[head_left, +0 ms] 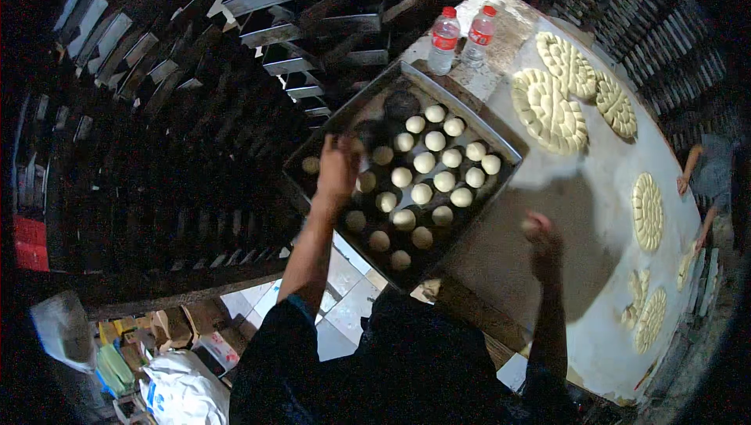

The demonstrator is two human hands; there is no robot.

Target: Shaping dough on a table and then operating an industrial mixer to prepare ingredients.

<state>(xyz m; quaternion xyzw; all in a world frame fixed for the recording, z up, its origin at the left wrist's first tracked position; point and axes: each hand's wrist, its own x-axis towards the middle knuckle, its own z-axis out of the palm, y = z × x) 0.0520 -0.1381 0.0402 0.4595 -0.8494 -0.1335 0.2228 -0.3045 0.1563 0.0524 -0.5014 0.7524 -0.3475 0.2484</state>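
Observation:
A dark square baking tray (pixel 507 137) lies at an angle before me, with several round pale dough balls (pixel 424 162) set out in it in rough rows. My left hand (pixel 338 171) reaches over the tray's left part. Its fingers are bent around a dough ball, which shows only in part beside the fingertips. My right hand (pixel 542 243) hangs over the worktable to the right of the tray, apart from it. Motion smears its fingers; a pale roundish patch shows at their tips, but whether it is dough I cannot make out.
Several large flat dough pieces with notched rims (pixel 549 112) lie on the pale worktable (pixel 602 159). Two clear bottles with red caps (pixel 444 42) stand behind the tray. Dark metal racks (pixel 328 26) rise at left. Another person's arm (pixel 690 168) reaches in at right. A white sack (pixel 184 390) sits lower left.

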